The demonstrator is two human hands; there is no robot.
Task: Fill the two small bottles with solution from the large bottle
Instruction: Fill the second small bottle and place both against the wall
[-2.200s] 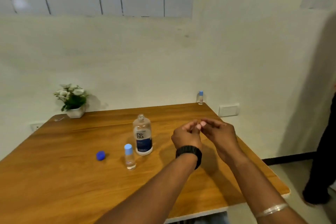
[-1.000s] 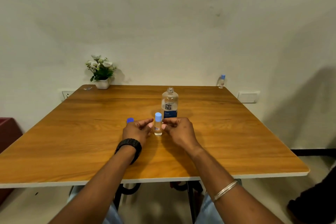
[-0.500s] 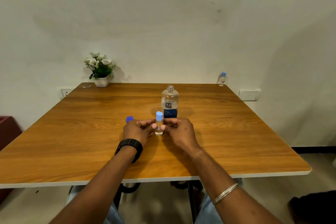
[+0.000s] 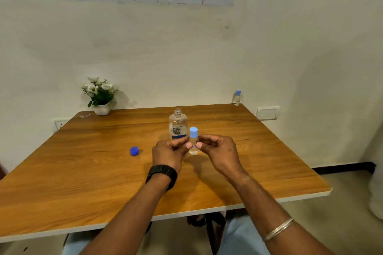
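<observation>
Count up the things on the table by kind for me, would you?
Small bottles: 2, one held, one at the far corner
Large bottle: 1
Loose blue cap: 1
Flower pot: 1
Total: 5

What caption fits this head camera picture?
Both hands pinch a small capped bottle before the open big bottle.

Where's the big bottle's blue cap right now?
The blue cap lies on the table, left of the left hand and the large bottle.
</observation>
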